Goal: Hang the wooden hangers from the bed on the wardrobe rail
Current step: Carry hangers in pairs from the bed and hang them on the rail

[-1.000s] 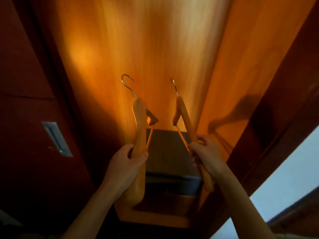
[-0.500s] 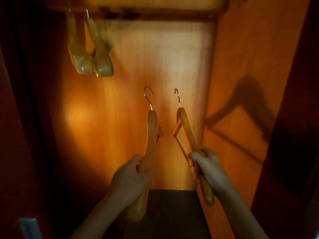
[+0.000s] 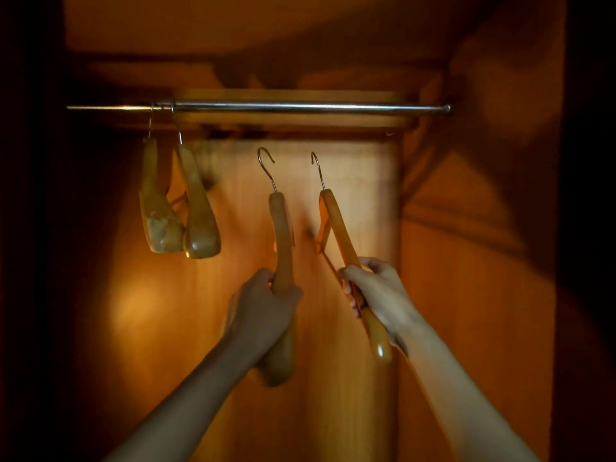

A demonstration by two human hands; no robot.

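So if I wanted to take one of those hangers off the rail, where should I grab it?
Probably the wide wooden end of the nearer hanging hanger, reaching up from below. It hangs from the rail by a thin wire hook, too skinny for a good grip, and the rounded end points down toward you. Then lift so the hook clears the rail.

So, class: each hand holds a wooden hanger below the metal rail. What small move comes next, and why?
Probably lift both hands so the steel hooks clear the metal rail; they sit below it, right of two hung hangers.
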